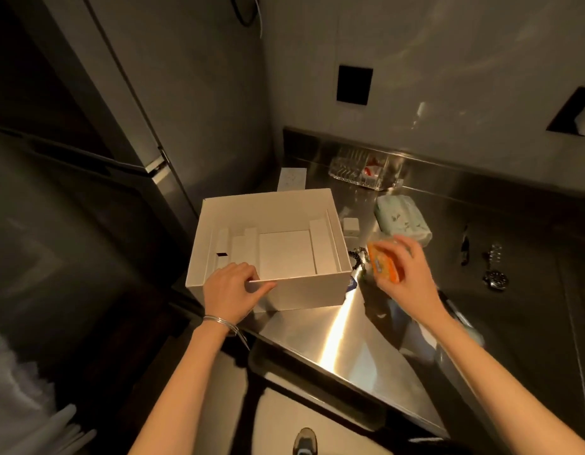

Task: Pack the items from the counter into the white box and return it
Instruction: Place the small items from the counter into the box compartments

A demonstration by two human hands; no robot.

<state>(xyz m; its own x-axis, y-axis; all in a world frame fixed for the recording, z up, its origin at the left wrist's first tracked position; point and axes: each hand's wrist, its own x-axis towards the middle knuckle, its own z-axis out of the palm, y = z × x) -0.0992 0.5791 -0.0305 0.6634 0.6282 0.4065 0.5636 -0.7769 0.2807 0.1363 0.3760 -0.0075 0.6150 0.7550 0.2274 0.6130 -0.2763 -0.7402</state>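
The white box (304,290) stands open at the left end of the steel counter (350,339), with white card dividers inside. My left hand (230,289) grips the box's near rim at its left corner. My right hand (407,267) holds a small orange packet (384,262) above the counter, just right of the box. On the counter lie a pale green tissue pack (402,220), a small white cube (351,226), a dark bead chain (356,256), a wristwatch (495,269) and a dark slim item (465,247).
A clear plastic tray (363,170) with red and white contents stands against the back wall, a white card (292,178) beside it. A tall steel fridge (97,133) fills the left. A blue-printed item (351,284) peeks out behind the box's right corner.
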